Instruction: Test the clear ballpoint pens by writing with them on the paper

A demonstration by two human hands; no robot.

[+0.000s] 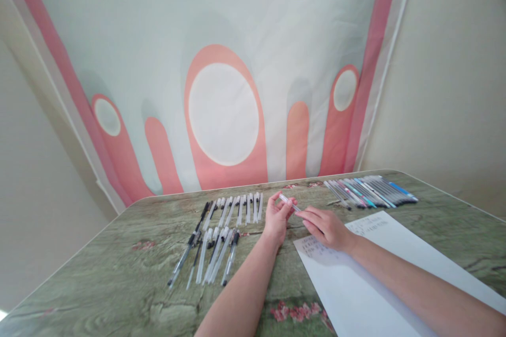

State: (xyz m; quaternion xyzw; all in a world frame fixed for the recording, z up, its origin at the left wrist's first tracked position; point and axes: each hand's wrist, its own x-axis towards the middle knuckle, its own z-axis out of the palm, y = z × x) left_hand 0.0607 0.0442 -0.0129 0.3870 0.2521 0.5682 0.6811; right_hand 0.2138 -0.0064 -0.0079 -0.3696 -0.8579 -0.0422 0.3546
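Note:
Between my two hands is a slim whitish pen (284, 198), tilted down to the right. My left hand (278, 217) has its fingers closed around the pen's upper left part. At the pen's lower right end, the fingertips of my right hand (324, 226) are pinched together on it. The right wrist lies over a large sheet of white paper (379, 279) with small marks written near its top edge. How the pen's parts join is too small to make out.
Left of my hands lie two rows of pens, an upper row (239, 209) and a lower row (213, 255), with clear barrels and dark caps. Another row of pens (369, 192), some blue or pink, lies at the back right. The wood-patterned table (118, 268) meets a patterned cloth (336, 26) behind.

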